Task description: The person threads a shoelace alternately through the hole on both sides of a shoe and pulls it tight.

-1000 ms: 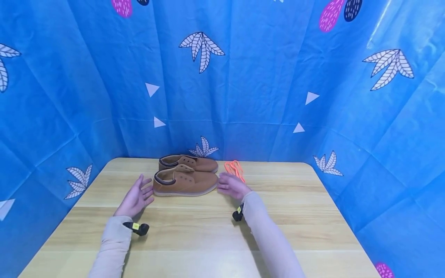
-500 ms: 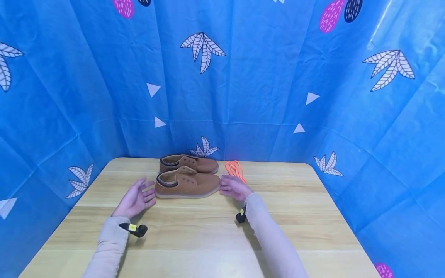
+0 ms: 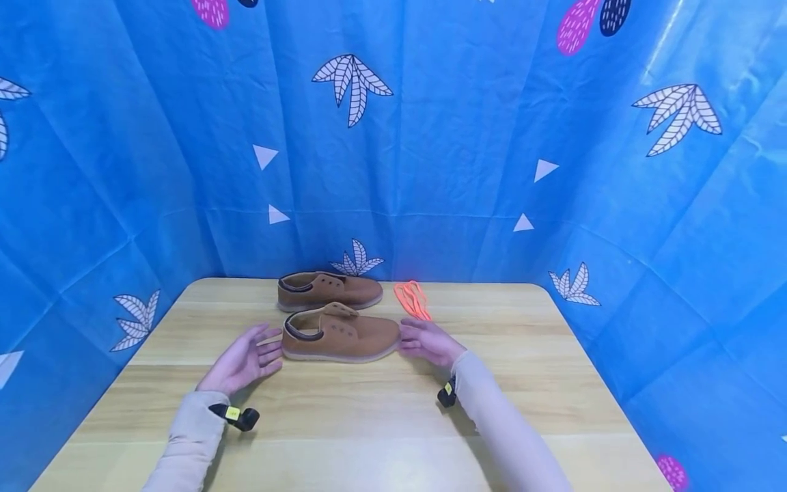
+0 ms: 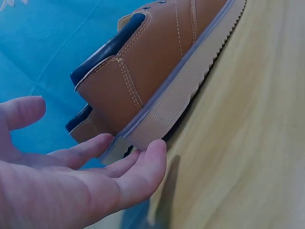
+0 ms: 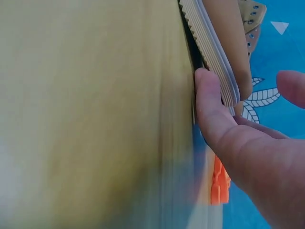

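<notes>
A brown lace-less shoe (image 3: 371,335) stands upright on the wooden table, toe to the right. My left hand (image 3: 242,361) is at its heel, fingers extended; in the left wrist view the fingertips (image 4: 155,152) touch the heel end of the pale ridged sole. At the toe is my right hand (image 3: 433,344), its fingers fairly straight; in the right wrist view a finger (image 5: 208,86) lies along the sole's toe end. The thumbs stay off the shoe. Behind it stands the matching shoe (image 3: 356,290), partly hidden by the front one.
An orange bundle of shoelaces (image 3: 410,299) lies to the right of the shoes, just beyond my right hand. The light wood table (image 3: 344,424) ends at a blue patterned curtain (image 3: 461,171), which surrounds its back and sides.
The front shoe has come nearer to me and slightly right, with both hands moving along at its ends. A wider gap now separates it from the back shoe.
</notes>
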### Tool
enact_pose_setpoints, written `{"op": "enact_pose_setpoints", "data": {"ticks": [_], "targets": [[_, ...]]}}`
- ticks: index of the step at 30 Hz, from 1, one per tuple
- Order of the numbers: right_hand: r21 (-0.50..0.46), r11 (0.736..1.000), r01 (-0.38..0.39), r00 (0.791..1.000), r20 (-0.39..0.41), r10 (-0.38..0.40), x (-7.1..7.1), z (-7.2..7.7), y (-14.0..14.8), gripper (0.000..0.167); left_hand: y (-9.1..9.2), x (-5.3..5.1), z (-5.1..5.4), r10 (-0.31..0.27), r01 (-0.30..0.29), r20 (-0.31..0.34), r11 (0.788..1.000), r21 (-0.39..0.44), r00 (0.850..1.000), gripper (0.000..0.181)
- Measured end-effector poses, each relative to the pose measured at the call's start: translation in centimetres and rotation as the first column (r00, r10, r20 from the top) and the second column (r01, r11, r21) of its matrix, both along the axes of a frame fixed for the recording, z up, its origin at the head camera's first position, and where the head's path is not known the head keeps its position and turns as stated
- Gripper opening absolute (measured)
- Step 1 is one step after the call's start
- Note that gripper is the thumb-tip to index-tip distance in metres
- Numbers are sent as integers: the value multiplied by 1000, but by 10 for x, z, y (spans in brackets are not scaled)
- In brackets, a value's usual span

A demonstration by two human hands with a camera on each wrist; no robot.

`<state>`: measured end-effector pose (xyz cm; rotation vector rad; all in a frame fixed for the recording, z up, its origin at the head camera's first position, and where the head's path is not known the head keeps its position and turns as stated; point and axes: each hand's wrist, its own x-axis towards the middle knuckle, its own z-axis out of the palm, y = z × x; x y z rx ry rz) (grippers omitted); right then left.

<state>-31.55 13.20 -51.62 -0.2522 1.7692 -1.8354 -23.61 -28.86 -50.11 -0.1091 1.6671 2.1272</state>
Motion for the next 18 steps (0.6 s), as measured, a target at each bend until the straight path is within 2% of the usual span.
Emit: {"op": "enact_pose_setpoints", "data": {"ticks": [5,10,13,16,18], "targets": [[27,999,-38,999,-24,39,10,3,14,65,6,3,-3,-33,31,-31,997,-71,999,77],[142,989,-33,994,-94,47,20,4,27,65,13,4,-4,-100,88,-74,985,-148,992,70],[241,970,-26,986,-156,65,27,6,33,71,20,4,-6,-169,139,-124,966,-220,978,65],[338,941,-24,965,-237,110,34,7,38,76,27,5,-7,-229,169,-177,938,-303,957,68],[383,924,-20,948,-287,139,38,8,41,77,32,6,-7,-265,173,-215,913,-371,940,73]]}}
